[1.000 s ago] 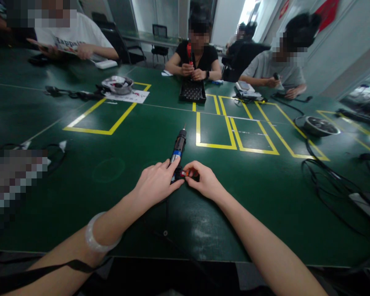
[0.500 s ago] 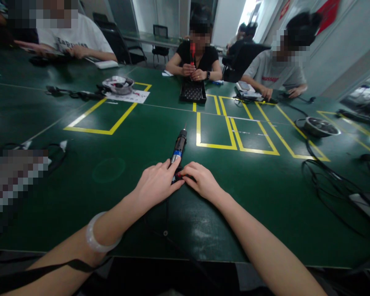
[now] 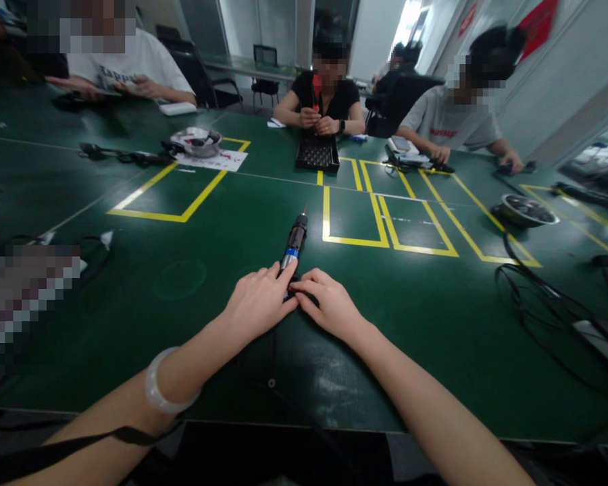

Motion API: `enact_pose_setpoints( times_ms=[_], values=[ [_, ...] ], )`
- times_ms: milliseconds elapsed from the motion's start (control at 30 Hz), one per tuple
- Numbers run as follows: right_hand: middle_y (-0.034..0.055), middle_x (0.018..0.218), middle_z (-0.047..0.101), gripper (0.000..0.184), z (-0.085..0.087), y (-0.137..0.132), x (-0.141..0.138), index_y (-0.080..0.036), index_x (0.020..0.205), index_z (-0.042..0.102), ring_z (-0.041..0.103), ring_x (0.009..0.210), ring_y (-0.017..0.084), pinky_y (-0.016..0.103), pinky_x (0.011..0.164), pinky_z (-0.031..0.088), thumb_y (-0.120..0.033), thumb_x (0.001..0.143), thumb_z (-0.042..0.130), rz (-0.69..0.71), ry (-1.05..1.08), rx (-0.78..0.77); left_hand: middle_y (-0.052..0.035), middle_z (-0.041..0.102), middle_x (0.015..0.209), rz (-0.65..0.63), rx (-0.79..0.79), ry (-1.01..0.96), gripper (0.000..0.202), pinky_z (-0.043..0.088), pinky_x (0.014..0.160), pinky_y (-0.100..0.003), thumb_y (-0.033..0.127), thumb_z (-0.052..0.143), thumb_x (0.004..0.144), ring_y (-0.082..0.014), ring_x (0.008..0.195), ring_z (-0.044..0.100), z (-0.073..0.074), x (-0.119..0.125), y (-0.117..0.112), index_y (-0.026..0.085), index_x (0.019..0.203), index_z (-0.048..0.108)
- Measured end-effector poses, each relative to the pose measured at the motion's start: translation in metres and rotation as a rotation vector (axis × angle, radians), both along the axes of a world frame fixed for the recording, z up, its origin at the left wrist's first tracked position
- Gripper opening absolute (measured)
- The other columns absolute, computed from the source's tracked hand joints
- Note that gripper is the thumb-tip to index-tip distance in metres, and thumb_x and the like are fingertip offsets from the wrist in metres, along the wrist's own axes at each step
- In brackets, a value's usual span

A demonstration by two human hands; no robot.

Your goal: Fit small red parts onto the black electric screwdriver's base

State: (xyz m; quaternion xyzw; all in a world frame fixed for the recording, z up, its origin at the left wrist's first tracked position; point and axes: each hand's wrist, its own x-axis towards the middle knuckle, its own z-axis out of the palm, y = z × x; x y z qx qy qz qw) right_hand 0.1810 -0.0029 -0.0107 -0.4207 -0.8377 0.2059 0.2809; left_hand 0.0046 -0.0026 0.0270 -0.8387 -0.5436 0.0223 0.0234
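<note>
While my left hand (image 3: 257,302) clasps the screwdriver (image 3: 296,236), its near end mostly hidden, I can't tell whether my right hand (image 3: 333,305) grips.

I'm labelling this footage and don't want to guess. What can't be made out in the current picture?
All in the head view:
- Rear of the dark tool: covered by the left hand.
- Whatever the right hand may pinch: too small, hidden by its fingers.
- Contents of the round metal dish: too small and blurred.
- Pale object: cut off by the right edge.
</note>
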Motion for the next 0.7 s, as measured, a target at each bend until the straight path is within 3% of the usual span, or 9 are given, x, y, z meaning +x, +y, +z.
enact_pose_setpoints(
  times_ms=[300,700],
  values=[
    [0.0099,0.1,0.067,0.017,0.01,-0.01,-0.009,-0.018,0.107,0.063,0.063,0.095,0.023,0.037,0.086,0.053,-0.021,0.095,0.051,-0.066,-0.099,0.114,-0.0124,0.068,0.121,0.019,0.025,0.007,0.047,0.049,0.087,-0.041,0.039,0.046,0.102,-0.0298,0.103,0.066,0.002,0.003,0.001,0.028,0.146,0.055],
    [0.0079,0.102,0.067,0.015,0.001,-0.002,0.003,-0.02,0.108,0.06,0.062,0.094,0.022,0.035,0.085,0.05,-0.024,0.097,0.051,-0.055,-0.046,0.101,-0.0131,0.061,0.136,0.012,0.082,0.017,0.046,0.048,0.09,-0.044,0.042,0.047,0.1,-0.0326,0.11,0.062,-0.004,0.001,0.003,0.032,0.143,0.06]
  ],
)
